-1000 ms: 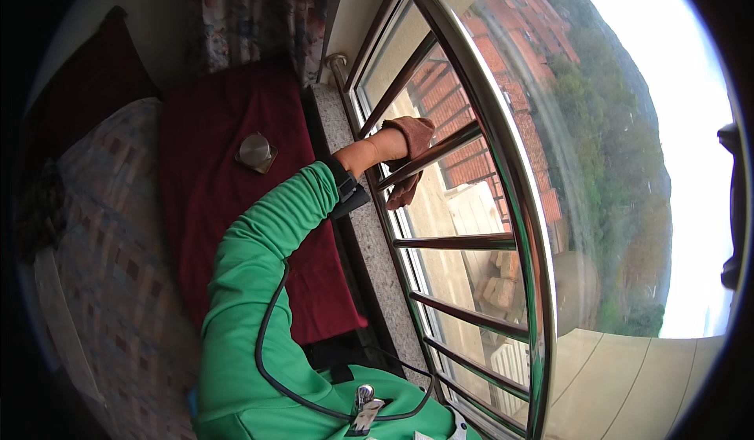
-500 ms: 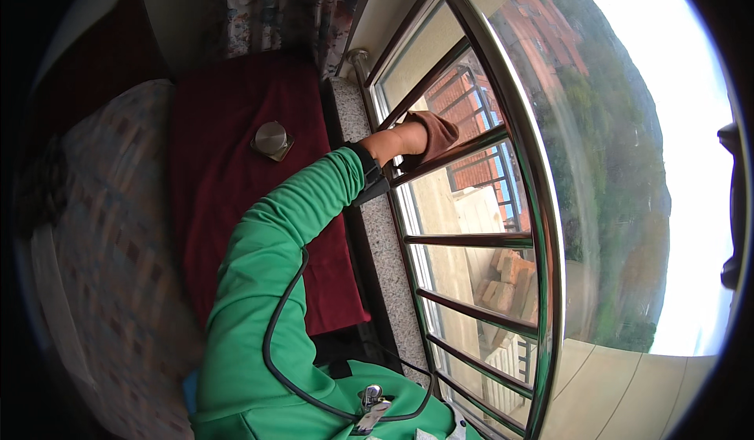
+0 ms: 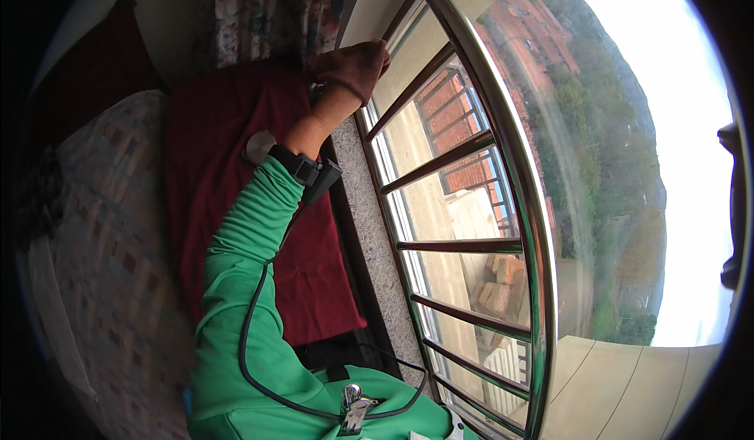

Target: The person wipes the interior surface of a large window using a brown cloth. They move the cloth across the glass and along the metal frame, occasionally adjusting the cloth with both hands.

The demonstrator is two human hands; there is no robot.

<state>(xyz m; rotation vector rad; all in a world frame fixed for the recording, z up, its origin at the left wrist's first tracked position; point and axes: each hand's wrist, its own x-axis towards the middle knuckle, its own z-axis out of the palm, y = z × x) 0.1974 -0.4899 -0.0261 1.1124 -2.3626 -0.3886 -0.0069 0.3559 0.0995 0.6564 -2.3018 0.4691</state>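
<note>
Head view: hands, left (image 3: 342,96) mostly under brown cloth (image 3: 347,66) (grip impossible to tell), right unseen.

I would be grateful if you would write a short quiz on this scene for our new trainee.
1. What covers much of the person's left hand?
2. True or false: a black strap is worn near the wrist.
3. Which of these rests on the dark red cover?
A. a shoe
B. a round silvery object
C. an open book

Key:
1. A brown cloth.
2. True.
3. B; the forearm partly hides it.
</note>
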